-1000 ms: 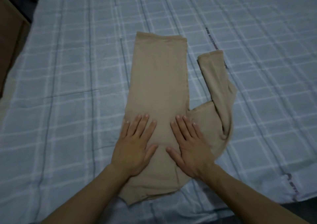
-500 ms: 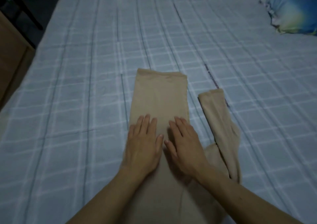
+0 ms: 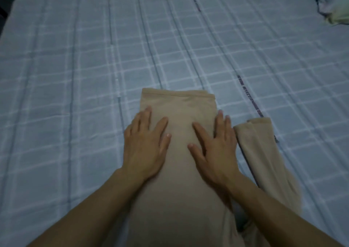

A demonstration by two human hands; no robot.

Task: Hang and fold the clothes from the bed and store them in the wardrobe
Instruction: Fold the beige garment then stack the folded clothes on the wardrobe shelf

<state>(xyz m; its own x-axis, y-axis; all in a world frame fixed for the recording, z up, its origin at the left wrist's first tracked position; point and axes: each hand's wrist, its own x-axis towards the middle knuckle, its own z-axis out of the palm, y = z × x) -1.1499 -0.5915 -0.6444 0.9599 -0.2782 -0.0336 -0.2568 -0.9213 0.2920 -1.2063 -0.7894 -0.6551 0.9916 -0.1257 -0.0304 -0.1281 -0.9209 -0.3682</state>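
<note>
Beige garment (image 3: 181, 125) lying folded on the bed (image 3: 75, 76), two flat hands pressing on it.

Seen from the head camera, one beige garment is lying lengthwise on the one pale blue checked bed sheet, its far hem squared off and one sleeve (image 3: 258, 148) lying just beside the body on the right. Two hands are resting on it: the left hand (image 3: 145, 148) is pressing flat near the garment's left edge with fingers straight and spread, grasping nothing, and the right hand (image 3: 215, 148) is lying flat near the right edge, fingers likewise extended and gripping nothing. One multicoloured cloth (image 3: 336, 6) is sitting at the far right corner. One printed stripe (image 3: 249, 97) on the sheet is carrying dark lettering too blurred to read with certainty.
</note>
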